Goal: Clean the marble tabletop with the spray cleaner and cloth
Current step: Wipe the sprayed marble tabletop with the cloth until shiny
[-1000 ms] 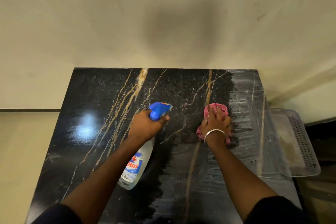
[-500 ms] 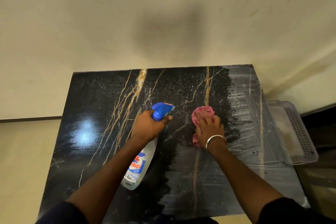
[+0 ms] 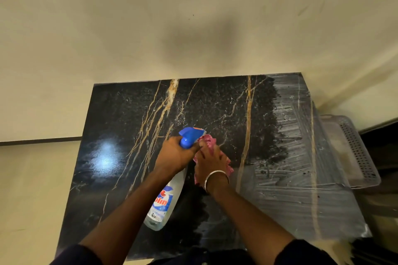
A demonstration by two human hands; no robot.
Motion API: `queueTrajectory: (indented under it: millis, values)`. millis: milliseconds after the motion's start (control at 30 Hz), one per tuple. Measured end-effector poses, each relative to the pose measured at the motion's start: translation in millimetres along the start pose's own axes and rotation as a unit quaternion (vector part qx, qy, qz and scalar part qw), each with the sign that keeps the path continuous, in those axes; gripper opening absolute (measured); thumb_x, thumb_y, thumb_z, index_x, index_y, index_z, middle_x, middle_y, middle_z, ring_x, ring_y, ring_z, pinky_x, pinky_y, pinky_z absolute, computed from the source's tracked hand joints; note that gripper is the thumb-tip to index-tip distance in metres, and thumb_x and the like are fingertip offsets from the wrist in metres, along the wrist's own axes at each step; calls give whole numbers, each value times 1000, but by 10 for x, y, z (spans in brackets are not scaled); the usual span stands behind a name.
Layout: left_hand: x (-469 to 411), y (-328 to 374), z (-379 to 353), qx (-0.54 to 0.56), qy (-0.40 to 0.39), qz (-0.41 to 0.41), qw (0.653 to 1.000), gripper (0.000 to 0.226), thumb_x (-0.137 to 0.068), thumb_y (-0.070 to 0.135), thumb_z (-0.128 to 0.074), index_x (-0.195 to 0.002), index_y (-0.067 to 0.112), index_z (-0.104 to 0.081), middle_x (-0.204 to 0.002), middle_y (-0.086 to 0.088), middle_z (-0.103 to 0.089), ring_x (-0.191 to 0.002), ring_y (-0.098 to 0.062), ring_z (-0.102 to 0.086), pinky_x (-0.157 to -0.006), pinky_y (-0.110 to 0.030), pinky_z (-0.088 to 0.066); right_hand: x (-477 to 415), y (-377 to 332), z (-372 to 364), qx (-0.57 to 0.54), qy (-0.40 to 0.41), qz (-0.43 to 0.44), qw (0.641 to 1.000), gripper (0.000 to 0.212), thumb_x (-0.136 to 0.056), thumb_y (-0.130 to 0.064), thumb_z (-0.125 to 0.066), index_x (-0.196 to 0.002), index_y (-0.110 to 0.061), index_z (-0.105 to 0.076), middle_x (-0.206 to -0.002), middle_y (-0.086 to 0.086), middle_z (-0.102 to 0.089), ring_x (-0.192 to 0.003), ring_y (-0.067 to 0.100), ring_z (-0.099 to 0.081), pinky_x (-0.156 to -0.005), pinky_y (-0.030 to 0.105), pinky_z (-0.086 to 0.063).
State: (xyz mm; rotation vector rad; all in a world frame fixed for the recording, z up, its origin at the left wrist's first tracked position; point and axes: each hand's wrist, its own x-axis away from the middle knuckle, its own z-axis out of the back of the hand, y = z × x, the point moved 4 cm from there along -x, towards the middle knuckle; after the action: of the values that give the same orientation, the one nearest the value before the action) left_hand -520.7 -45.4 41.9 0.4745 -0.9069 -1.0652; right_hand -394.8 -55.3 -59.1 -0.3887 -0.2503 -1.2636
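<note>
A pink cloth (image 3: 212, 153) is pressed flat under the right hand (image 3: 212, 160); the spray bottle (image 3: 170, 189) is gripped by the left hand (image 3: 175, 155). Overlapping strokes should be carried toward the unwiped left of the bench (image 3: 120, 127).

My left hand (image 3: 175, 155) and right hand (image 3: 212, 160) crowd together mid-bench, the spray bottle (image 3: 164, 198) nearly touching the pink cloth (image 3: 207, 143). Bare bench (image 3: 120, 118) lies open to my left and along the far wall (image 3: 193, 28). On my right, a perforated tray (image 3: 353, 150) sits just past the bench edge.
</note>
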Motion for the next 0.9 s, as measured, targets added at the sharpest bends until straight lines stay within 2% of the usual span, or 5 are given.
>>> queueTrajectory:
  millis: [133,433,600,700,900]
  values:
    - [59,-124,-3,-8,-12,18,1000,39,-79,48,-71,-101,17,-62,-83,0,-66,-74,-14,-65,-72,-33,-57,110,400,-27,39,8,39,998,65,-93,-38,-46,-152,-34,-18,-161,-3,-14,-138,40,-24,-101,55,-35]
    - [264,-157,42,-2,-22,12,1000,41,-84,45,-68,-111,15,-59,-95,-5,-64,-82,-16,-63,-70,-26,-48,307,1223,76,-49,40,-275,959,63,-97,-38,-43,-153,-36,-14,-163,-4,-7,-140,41,-19,-105,56,-33]
    - [344,-161,-26,3,-15,23,1000,32,-82,43,-71,-100,22,-54,-85,-2,-65,-79,-18,-66,-76,-34,-56,320,513,-14,-36,23,-168,985,77,-92,-42,-54,-154,-35,-9,-162,-2,-5,-141,44,-13,-105,54,-34]
    - [353,-161,-72,-10,-9,17,1000,35,-80,44,-73,-98,17,-59,-75,3,-63,-71,-15,-65,-72,-33,-56,384,68,-91,-11,9,-61,998,65,-94,-39,-48,-152,-31,-18,-161,-5,-5,-139,39,-20,-105,51,-33]
    - [316,-161,-149,-16,-29,2,999,42,-80,46,-72,-106,14,-63,-79,1,-66,-72,-13,-66,-73,-35,-58,395,533,-122,14,41,-3,999,55,-92,-38,-50,-145,-40,-33,-155,-11,-28,-121,34,-39,-88,45,-46]
